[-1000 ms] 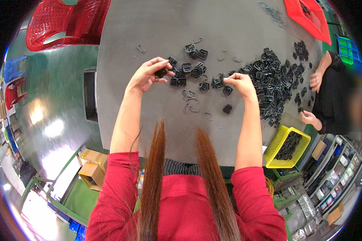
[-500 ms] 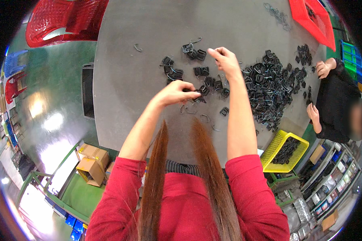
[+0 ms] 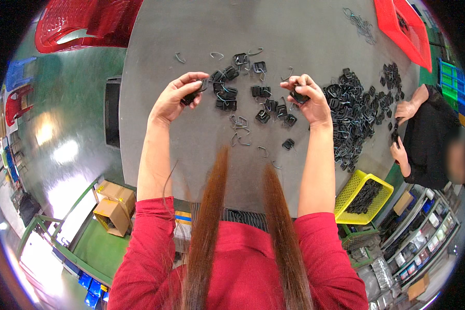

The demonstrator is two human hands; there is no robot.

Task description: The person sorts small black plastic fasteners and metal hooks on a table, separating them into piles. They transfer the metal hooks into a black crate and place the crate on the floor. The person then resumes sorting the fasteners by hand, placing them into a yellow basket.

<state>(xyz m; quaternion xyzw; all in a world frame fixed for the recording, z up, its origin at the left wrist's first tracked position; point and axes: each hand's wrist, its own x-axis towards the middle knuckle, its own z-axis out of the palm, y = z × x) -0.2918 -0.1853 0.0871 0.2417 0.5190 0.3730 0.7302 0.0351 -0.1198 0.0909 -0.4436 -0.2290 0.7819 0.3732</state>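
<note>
My left hand [image 3: 176, 96] is raised over the grey table [image 3: 191, 150] and pinches a small black plastic clip [image 3: 195, 93] between thumb and fingers. My right hand [image 3: 306, 99] holds another black clip [image 3: 297, 96] at the same height, to the right. Between the hands lie several black clips [image 3: 227, 93] and loose bent wire springs [image 3: 238, 124] scattered on the table. A big heap of black clips [image 3: 352, 121] lies just right of my right hand.
A second person in black [image 3: 426, 137] works at the table's right edge, hands near the heap. A yellow basket [image 3: 364, 196] holding black parts hangs at the near right edge. Red crates sit at top left [image 3: 82, 23] and top right [image 3: 405, 28]. Cardboard boxes [image 3: 113, 206] stand on the green floor.
My left hand has moved back to the left and my right hand to the right, each holding a clip; half a second ago the arms were closer together over the clips.
</note>
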